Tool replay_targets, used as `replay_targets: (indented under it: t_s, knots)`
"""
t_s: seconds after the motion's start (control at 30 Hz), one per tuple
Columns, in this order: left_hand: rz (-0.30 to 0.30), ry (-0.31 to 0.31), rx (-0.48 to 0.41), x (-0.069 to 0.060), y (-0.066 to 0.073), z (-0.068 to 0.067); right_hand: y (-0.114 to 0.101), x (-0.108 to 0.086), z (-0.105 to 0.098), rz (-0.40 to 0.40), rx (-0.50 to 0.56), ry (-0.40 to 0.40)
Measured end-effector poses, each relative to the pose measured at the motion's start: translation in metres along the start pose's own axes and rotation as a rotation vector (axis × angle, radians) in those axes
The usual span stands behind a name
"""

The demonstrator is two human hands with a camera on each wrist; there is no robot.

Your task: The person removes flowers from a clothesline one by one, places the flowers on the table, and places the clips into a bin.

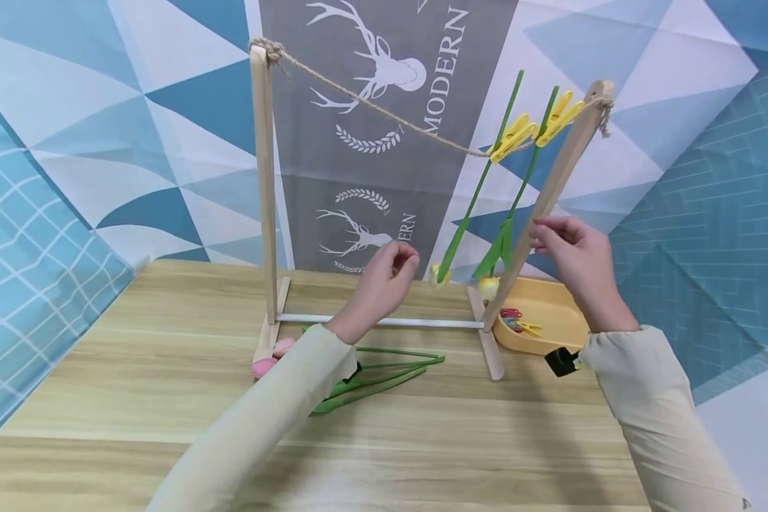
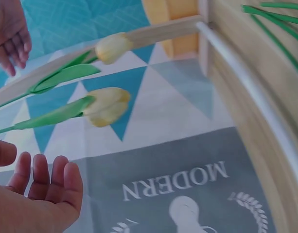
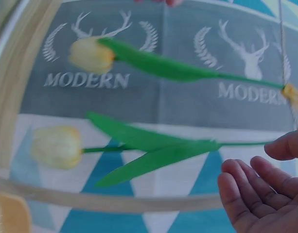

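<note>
Two pale yellow tulips (image 1: 439, 275) (image 3: 56, 146) hang bloom-down from a twine line (image 1: 384, 112). Yellow clothespins (image 1: 513, 139) clip their green stems to it near the right post. My left hand (image 1: 384, 281) hovers left of the tulips, its fingers loosely bent around nothing, as the left wrist view shows. Beside the right post (image 1: 550, 188), my right hand (image 1: 579, 263) is raised with fingers relaxed and nothing held. In the right wrist view its thumb appears close to one stem; whether they touch is unclear.
A wooden frame with a white crossbar (image 1: 384, 322) stands on the wood-grain table (image 1: 134, 398). Pink tulips (image 1: 265, 367) lie at its left foot, partly behind my left sleeve. A yellow-orange tray (image 1: 550, 345) at right holds several colored clothespins (image 1: 513, 323). Patterned cloth hangs behind.
</note>
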State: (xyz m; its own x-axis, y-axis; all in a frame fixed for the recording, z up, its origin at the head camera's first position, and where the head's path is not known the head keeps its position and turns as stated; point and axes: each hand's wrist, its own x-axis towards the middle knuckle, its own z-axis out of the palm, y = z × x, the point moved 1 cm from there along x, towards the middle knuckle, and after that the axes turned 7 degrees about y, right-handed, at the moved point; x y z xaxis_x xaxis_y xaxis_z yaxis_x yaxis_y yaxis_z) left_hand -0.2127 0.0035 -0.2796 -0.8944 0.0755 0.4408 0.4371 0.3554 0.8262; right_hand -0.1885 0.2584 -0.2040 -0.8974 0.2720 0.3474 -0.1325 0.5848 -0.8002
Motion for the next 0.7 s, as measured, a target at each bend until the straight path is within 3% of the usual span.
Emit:
replay_targets:
  t_s: [0.43, 0.7]
  knots:
    - [0.006, 0.033, -0.171, 0.034, 0.039, 0.016, -0.065, 0.014, 0.003, -0.139, 0.224, 0.088]
    - [-0.015, 0.038, -0.224, 0.05, 0.057, 0.025, -0.093, 0.021, -0.001, -0.146, 0.293, 0.124]
